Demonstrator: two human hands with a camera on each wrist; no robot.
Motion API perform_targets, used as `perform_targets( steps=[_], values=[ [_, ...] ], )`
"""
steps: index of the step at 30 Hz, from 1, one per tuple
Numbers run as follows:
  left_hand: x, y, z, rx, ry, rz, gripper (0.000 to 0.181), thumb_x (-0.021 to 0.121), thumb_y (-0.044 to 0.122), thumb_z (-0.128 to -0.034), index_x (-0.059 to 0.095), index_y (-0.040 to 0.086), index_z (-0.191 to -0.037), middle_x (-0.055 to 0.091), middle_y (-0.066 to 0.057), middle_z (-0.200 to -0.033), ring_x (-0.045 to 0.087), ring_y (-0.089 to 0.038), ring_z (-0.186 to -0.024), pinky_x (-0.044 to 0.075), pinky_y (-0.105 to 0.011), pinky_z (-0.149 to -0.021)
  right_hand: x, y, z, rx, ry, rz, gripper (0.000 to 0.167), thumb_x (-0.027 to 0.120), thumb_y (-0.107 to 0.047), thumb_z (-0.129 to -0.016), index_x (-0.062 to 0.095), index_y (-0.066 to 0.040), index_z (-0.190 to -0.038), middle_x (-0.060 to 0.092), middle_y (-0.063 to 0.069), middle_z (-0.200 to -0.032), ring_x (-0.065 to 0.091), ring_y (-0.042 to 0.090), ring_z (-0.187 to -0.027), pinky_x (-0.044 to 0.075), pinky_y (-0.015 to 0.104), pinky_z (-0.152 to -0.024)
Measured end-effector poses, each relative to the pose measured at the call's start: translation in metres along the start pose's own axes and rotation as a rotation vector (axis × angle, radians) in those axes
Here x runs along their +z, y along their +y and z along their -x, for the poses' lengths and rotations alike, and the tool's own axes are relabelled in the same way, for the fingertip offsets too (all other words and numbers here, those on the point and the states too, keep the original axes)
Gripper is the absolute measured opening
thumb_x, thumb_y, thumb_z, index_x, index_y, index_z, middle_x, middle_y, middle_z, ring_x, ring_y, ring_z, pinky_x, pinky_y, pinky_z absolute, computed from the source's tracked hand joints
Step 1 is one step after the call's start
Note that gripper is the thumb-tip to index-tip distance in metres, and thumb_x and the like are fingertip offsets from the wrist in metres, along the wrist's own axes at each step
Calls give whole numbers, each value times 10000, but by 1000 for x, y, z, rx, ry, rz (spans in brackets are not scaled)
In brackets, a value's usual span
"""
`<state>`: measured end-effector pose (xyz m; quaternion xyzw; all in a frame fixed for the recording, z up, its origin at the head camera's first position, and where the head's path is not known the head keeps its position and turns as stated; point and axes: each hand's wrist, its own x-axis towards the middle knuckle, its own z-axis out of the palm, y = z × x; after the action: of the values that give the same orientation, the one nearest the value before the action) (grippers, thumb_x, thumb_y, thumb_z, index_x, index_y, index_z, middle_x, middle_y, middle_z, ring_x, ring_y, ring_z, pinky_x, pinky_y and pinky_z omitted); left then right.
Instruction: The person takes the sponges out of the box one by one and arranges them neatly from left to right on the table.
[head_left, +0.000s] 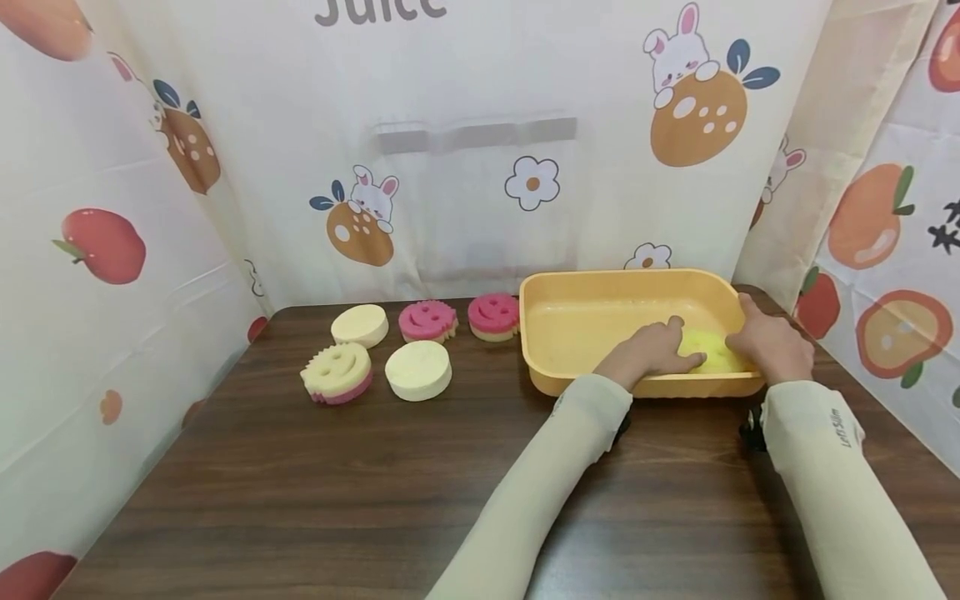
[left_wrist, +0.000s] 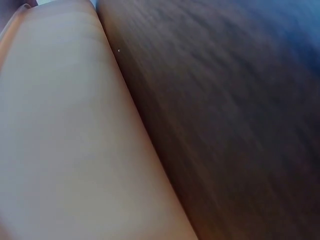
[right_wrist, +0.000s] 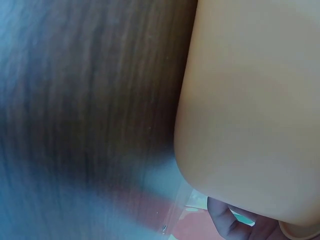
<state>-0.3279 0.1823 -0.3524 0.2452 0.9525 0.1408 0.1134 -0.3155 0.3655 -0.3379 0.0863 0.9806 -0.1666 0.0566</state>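
A deep yellow plastic basin (head_left: 637, 385) stands at the table's right back. Inside its right end lies a bright yellow object (head_left: 716, 354), partly covered, so its kind is unclear. My left hand (head_left: 652, 350) reaches over the front rim, thumb and a finger spread, the thumb against the bright yellow object. At the right wall, my right hand (head_left: 776, 342) grips the basin, its thumb inside. In the right wrist view its fingers (right_wrist: 225, 220) bend along the wall's outside. The basin's outer wall (left_wrist: 75, 125) fills much of the left wrist view.
Left of the basin sit two pink-topped smiley sponges (head_left: 428, 320) (head_left: 493, 315), a cream-topped smiley sponge (head_left: 337, 371) and two round cream sponges (head_left: 360, 325) (head_left: 418, 369). Printed cloth (head_left: 465, 75) hangs behind the dark wooden table (head_left: 337, 500) and along both sides.
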Motion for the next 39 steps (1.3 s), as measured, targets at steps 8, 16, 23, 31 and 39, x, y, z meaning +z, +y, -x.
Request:
perform_targets(
  steps=[8, 16, 23, 31, 39],
  values=[
    [-1, 0, 3, -7, -16, 17, 701, 461, 581, -976, 275, 225, -1550, 603, 61, -1352, 619, -61, -1177, 482, -191, -975, 0, 0, -1, 1, -9, -9, 830, 436, -280, -928, -56, -110, -1575, 343, 464, -1395, 472, 598, -1085, 355, 698, -831],
    [4, -2, 2, -2, -27, 14, 691, 453, 597, -969, 337, 221, -1538, 518, 73, -1450, 531, -71, -1308, 449, -211, -1040, 3, 3, 1, -11, -11, -3, 836, 441, -282, -925, -51, -102, -1577, 366, 461, -1379, 499, 585, -1047, 385, 657, -771],
    [1, -3, 3, 0, -20, 0, 693, 448, 597, -961, 349, 215, -1530, 472, 54, -1488, 470, -104, -1365, 416, -239, -1083, 1, 2, -1, -23, 11, 5, 828, 430, -275, -922, -44, -100, -1578, 395, 461, -1351, 523, 546, -995, 399, 595, -713],
    [3, -2, 3, -30, -7, 15, 715, 469, 598, -944, 300, 237, -1539, 432, 42, -1496, 446, -115, -1357, 411, -243, -1073, 2, 4, -4, -27, 5, 1, 842, 437, -290, -922, -61, -115, -1578, 403, 461, -1339, 522, 556, -1008, 389, 628, -740],
    [4, 1, 3, -64, -11, 8, 740, 459, 623, -941, 269, 238, -1543, 407, 41, -1501, 435, -121, -1345, 411, -253, -1070, 0, 7, -7, -30, -8, 2, 844, 437, -312, -929, -70, -128, -1579, 375, 470, -1354, 513, 571, -1029, 382, 657, -763]
  ],
)
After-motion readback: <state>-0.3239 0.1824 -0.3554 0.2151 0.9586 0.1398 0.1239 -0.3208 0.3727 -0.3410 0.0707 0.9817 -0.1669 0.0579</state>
